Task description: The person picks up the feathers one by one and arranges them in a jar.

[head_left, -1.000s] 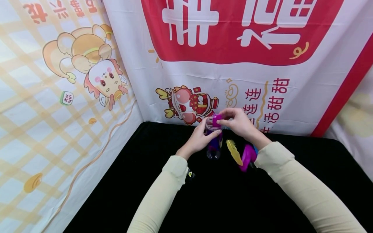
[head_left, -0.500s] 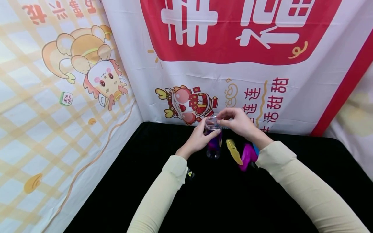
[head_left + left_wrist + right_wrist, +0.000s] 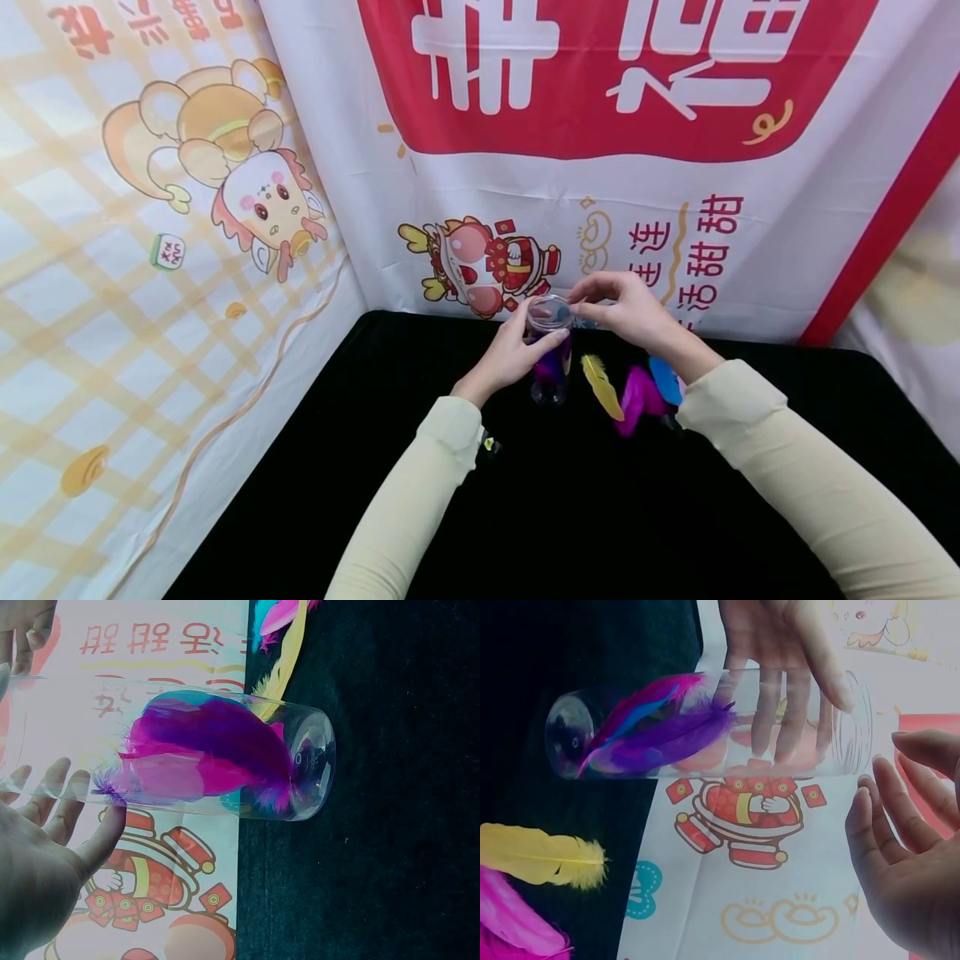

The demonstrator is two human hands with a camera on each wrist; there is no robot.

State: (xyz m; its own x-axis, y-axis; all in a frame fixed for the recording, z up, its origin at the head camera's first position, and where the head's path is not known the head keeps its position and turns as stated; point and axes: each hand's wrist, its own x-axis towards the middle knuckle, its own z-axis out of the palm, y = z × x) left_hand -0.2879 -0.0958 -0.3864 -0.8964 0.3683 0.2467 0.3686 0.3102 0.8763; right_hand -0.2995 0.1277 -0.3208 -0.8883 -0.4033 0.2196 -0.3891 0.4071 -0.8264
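My left hand [image 3: 510,348] grips a clear, lidless jar [image 3: 550,395] near its top, fingers wrapped round the wall. Inside, purple, magenta and blue feathers [image 3: 214,742] lie in the lower part of the jar. Just off the jar's mouth is my right hand [image 3: 628,312], its fingers loosely bent. Nothing shows between those fingers in the right wrist view, and a small gap separates them from the rim. On the black cloth to the right of the jar lie a yellow feather [image 3: 602,388], magenta feathers [image 3: 636,398] and a blue feather [image 3: 664,380].
A black cloth [image 3: 570,517] covers the table. Printed fabric [image 3: 480,187] hangs directly behind the jar, and a checked sheet [image 3: 150,350] rises on the left. A small dark item with a yellow spot [image 3: 491,445] shows beside the left sleeve.
The magenta feather that my right hand held at the mouth has gone down into the jar. My right hand has let go and drawn slightly right; the left still holds the jar.
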